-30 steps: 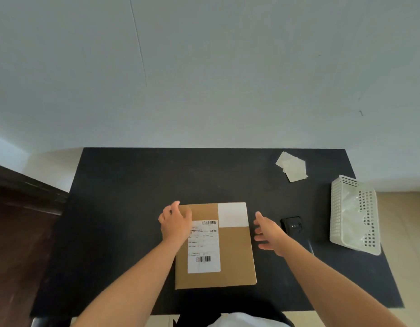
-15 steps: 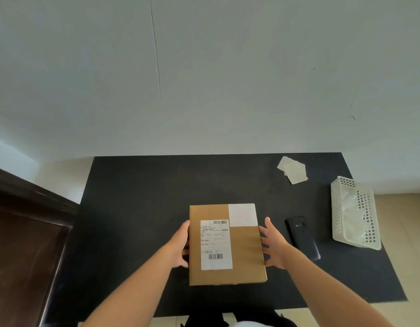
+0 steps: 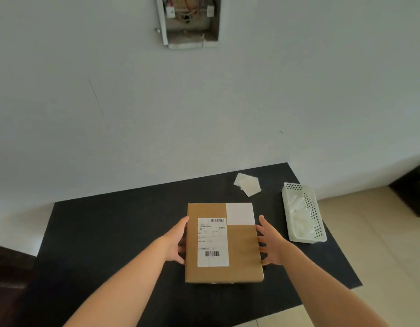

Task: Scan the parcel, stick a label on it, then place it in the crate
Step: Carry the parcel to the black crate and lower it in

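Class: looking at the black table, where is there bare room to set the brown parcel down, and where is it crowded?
Free: the wide stretch of black table left of the brown cardboard parcel, and the strip behind it toward the wall. Crowded: the right end, with the white paper label sheets and white perforated plastic crate.
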